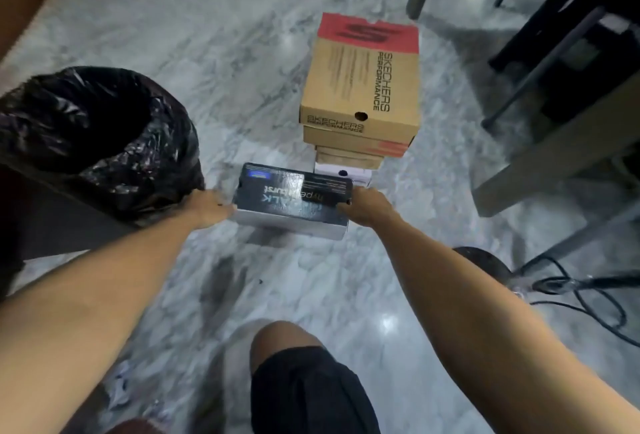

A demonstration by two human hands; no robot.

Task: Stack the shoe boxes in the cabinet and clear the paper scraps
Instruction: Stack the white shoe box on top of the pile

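Note:
A black-lidded shoe box with a white base (294,200) hangs just above the marble floor, held at both ends. My left hand (207,207) grips its left end and my right hand (367,207) grips its right end, thumb over the lid. Just behind it stands a stack of shoe boxes; a brown Skechers box with a red end (363,77) tops it, with two more brown boxes and a white box (343,174) beneath. Crumpled white paper scraps (121,388) lie on the floor at the lower left.
A bin lined with a black bag (93,132) stands open to the left of the held box. Dark furniture legs (554,63) and a table base fill the right side. Black cables (581,291) trail across the floor at the right. My knee (287,347) is low in the middle.

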